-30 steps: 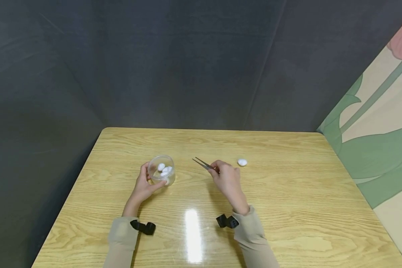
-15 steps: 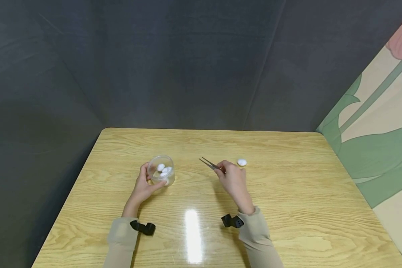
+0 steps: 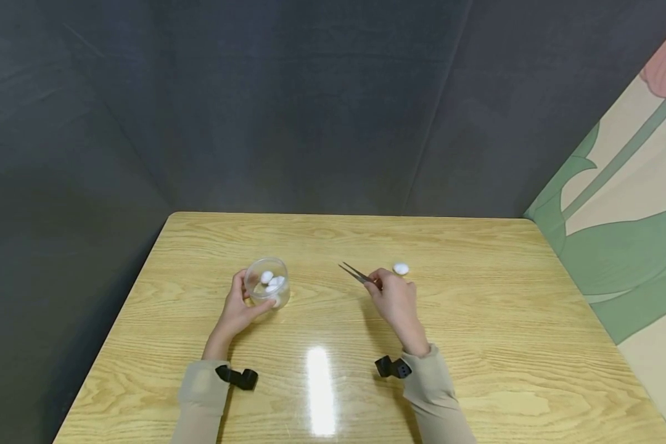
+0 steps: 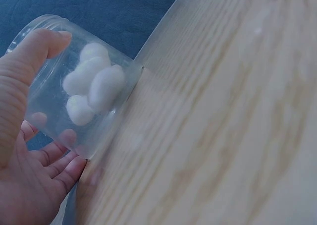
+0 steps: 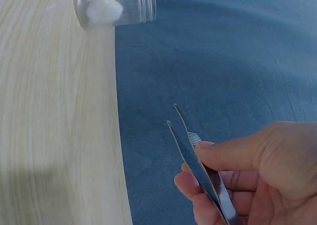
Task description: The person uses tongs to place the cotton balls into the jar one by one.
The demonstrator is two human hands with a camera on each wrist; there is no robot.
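A clear plastic jar [image 3: 282, 298] stands on the table with several white cotton balls [image 4: 94, 84] inside it. My left hand [image 3: 240, 310] grips the jar, thumb on the near side and fingers round the far side. In the right wrist view, my right hand [image 5: 252, 170] pinches metal tweezers [image 5: 200, 173] between thumb and fingers. Their two tips stand apart with nothing between them, pointing left toward the jar in the head view. One loose cotton ball [image 3: 401, 269] lies on the table just beyond the right hand.
The wooden table [image 3: 505, 308] runs back to a dark cloth [image 3: 311, 123] that hangs behind and to the left. A flower-patterned curtain [image 3: 633, 246] borders the right side. Light glares off the tabletop between the forearms.
The right hand has moved right with the tweezers, away from the jar and closer to the loose cotton ball. The left hand and jar have stayed in place.
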